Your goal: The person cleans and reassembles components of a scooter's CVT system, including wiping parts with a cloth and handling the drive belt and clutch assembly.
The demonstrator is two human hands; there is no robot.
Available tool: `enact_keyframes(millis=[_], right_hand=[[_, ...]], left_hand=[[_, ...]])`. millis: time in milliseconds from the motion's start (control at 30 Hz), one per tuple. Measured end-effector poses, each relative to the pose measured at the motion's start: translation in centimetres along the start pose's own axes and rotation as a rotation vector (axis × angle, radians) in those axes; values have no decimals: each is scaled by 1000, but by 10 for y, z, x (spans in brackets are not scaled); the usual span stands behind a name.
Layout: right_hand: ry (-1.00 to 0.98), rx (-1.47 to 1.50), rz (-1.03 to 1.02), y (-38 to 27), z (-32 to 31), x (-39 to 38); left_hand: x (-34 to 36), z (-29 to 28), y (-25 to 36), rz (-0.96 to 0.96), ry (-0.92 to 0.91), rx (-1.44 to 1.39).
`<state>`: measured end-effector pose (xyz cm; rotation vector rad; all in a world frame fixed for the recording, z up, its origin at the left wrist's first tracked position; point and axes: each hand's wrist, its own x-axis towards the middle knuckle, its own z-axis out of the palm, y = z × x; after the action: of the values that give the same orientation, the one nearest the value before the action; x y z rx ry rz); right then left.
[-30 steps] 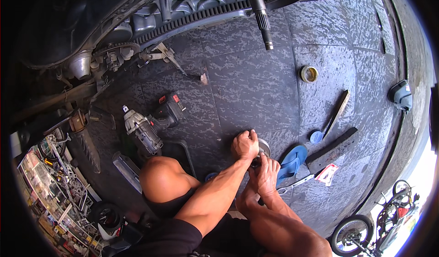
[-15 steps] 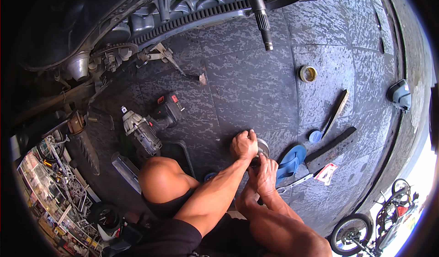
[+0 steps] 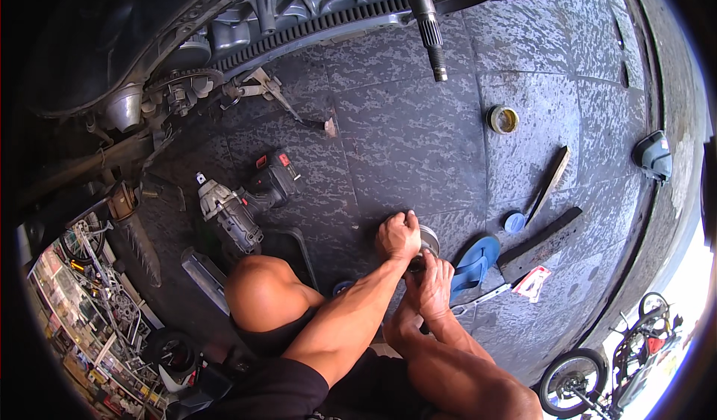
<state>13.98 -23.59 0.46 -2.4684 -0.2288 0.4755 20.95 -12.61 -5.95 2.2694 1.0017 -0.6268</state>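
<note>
My left hand [image 3: 398,235] is closed against the far left side of a round metal part [image 3: 429,238], a shiny disc with a dark centre. My right hand [image 3: 434,284] grips the near side of the same part, with its fingers bent around the dark middle. Both hands mostly cover it, so its exact kind cannot be told. It is held low over the floor, between my bent legs. A blue flip-flop [image 3: 478,262] lies just right of my right hand.
An open scooter engine case with a toothed rim [image 3: 314,38] and a splined shaft [image 3: 428,32] hangs overhead. On the floor lie a cordless impact wrench [image 3: 231,215], an open tin [image 3: 503,120], a blue lid [image 3: 514,221], a wooden stick [image 3: 549,185], a dark bar [image 3: 541,244] and a wrench [image 3: 485,298].
</note>
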Motion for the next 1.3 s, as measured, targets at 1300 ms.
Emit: enact_keyframes(millis=[1300], right_hand=[[-46,57,-10,12,0,-2]], left_hand=[[-1,1,1,-2,32,-23]])
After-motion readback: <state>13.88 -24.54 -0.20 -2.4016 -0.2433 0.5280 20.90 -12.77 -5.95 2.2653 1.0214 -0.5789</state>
